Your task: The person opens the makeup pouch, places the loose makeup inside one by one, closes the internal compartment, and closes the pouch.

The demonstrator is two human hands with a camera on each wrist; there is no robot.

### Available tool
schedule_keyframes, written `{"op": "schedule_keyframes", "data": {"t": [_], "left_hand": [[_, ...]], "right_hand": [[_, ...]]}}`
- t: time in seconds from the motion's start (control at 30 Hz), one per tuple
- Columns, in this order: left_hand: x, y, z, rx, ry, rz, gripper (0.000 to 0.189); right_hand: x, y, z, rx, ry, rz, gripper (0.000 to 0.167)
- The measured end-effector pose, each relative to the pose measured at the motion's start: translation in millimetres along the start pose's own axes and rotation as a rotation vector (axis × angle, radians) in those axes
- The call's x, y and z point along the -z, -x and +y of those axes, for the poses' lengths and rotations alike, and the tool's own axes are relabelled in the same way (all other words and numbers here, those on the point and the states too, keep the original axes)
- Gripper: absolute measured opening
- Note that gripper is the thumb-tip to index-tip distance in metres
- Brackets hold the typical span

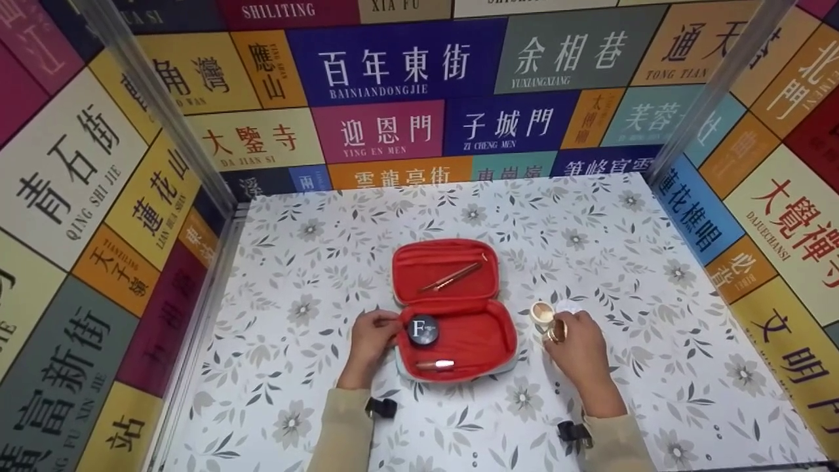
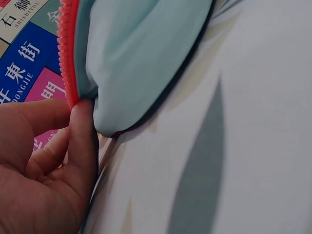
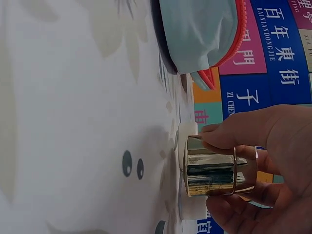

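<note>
A small zip case (image 1: 482,335) with red lining and a pale blue outside lies unfolded in the head view. My left hand (image 1: 372,337) pinches its left edge, thumb and finger at the red zip (image 2: 66,53) in the left wrist view. Inside sit a round black compact (image 1: 423,330) marked F and a short brush-like stick (image 1: 435,364); a slim rose-gold stick (image 1: 452,276) lies in the lid half. To the right of the case, my right hand (image 1: 580,347) grips a shiny gold cylindrical cosmetic jar (image 3: 212,168), low over the table.
Just beyond the right hand stands a small round pot (image 1: 542,312) with a beige top. Beside it is a whitish round piece (image 1: 569,305), partly behind the fingers. The table (image 1: 295,262) has a floral cover, and walls of coloured signs (image 1: 393,128) enclose its back and sides.
</note>
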State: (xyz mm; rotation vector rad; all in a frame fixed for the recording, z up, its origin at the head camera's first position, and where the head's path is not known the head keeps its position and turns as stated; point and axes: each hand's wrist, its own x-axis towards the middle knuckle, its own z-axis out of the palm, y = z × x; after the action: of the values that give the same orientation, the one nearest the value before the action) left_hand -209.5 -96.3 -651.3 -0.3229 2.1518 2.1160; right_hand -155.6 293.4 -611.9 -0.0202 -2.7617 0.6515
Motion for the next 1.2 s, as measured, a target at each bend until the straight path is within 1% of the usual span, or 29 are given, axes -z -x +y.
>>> {"op": "schedule_keyframes", "data": {"t": [0.1, 0.3, 0.37, 0.5, 0.57, 0.7, 0.83, 0.97, 1.07, 1.2], "left_hand": [[0.7, -0.5, -1.3, -0.001, -0.003, -0.005, 0.017], [1.4, -1.6, -0.6, -0.011, -0.004, -0.012, 0.015], [1.7, -1.6, -1.2, -0.01, -0.015, -0.011, 0.015], [2.2, -1.6, -1.5, -0.009, -0.027, -0.006, 0.018], [2.1, -1.1, -0.9, -0.009, -0.016, -0.006, 0.019], [1.5, -0.5, 0.2, -0.012, 0.001, -0.013, 0.02], [0.5, -4.4, 0.5, -0.001, 0.008, -0.029, 0.02], [0.4, -5.8, 0.6, -0.005, 0.003, -0.04, 0.02], [0.6, -4.3, 0.1, -0.011, 0.0, -0.034, 0.02], [1.9, -2.1, -1.2, -0.006, 0.008, -0.014, 0.02]], "right_hand": [[4, 0.2, -5, -0.005, -0.014, -0.005, 0.024], [14, -3.5, -22, -0.035, -0.083, -0.028, 0.043], [14, -5.6, -26, -0.029, -0.097, -0.025, 0.044], [13, -10.1, -36, 0.003, -0.125, -0.007, 0.04], [13, -12.5, -41, 0.022, -0.131, -0.002, 0.04], [12, -17.4, -53, 0.042, -0.141, -0.024, 0.045], [9, -24.0, -66, 0.065, -0.143, -0.047, 0.048], [4, -30.2, -76, 0.094, -0.153, -0.043, 0.049], [-2, -33.2, -83, 0.125, -0.155, -0.036, 0.048], [-9, -36.4, -91, 0.158, -0.157, -0.049, 0.048]]}}
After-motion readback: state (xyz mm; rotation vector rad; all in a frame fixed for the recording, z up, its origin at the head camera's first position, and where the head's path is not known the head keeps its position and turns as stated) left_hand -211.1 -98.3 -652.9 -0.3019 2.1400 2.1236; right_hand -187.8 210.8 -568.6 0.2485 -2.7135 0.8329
